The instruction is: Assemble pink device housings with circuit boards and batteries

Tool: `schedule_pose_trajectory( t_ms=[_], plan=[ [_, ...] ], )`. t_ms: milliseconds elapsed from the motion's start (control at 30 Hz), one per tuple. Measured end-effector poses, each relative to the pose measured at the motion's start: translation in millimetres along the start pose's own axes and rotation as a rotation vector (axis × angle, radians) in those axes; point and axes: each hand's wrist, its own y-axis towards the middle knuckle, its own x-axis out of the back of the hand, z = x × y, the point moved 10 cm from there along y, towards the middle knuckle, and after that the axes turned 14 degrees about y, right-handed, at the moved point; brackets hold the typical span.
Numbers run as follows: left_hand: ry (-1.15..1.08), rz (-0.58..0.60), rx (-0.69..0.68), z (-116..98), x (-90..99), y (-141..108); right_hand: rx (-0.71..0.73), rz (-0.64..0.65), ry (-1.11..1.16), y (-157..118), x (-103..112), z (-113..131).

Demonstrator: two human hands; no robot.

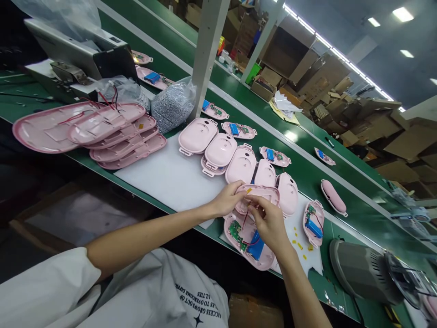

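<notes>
Green bench (309, 176) carries, at its near edge, an open pink shell (251, 231), over which the left hand (227, 199) pinches a tilted cover (264, 193), likely to bare its inside, while the right hand (269, 221) seems to pinch a red wire (245, 220), with cases (241, 165) clustered beyond, seemingly for room.

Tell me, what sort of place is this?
Probably an electronics assembly workshop. Pink shells, several open with green circuit boards inside, are spread along a green bench, and cardboard boxes are heaped beyond it.
</notes>
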Motion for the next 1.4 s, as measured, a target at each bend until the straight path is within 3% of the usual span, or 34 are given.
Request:
schedule_pose_trajectory(
  t_ms=[200,333,467,700,833,1067,1233,1333,1400],
  plan=[
    [-0.129,0.024,0.035,-1.2,-2.4,-1.5,-0.013,0.141,-0.126,8.2,-12.7,5.2],
    [-0.216,0.019,0.064,2.1,-2.6,-4.0,-0.003,0.166,-0.207,12.2,-18.6,7.1],
    [-0.280,0.027,0.084,7.2,-4.9,-5.8,0.000,0.154,-0.219,12.3,-20.7,8.2],
    [-0.287,-0.010,0.079,11.5,-1.8,-3.6,-0.007,0.103,0.038,7.6,-13.5,6.8],
    [-0.289,0.019,0.071,8.7,-3.8,-4.0,0.037,0.091,0.055,8.5,-15.0,5.0],
    [-0.179,0.143,0.092,1.6,-13.5,-11.4,0.016,-0.126,0.131,20.4,-1.7,-11.6],
    [-0.010,0.004,0.044,1.0,-1.6,-8.8,0.034,-0.137,0.184,28.1,1.7,-14.1],
    [-0.072,0.015,0.084,3.3,-2.8,-8.0,0.018,-0.145,0.216,28.4,14.2,-15.9],
    [-0.123,0.049,0.123,3.4,-5.9,-8.5,0.009,-0.063,0.183,29.2,16.2,-14.5]
  ],
)
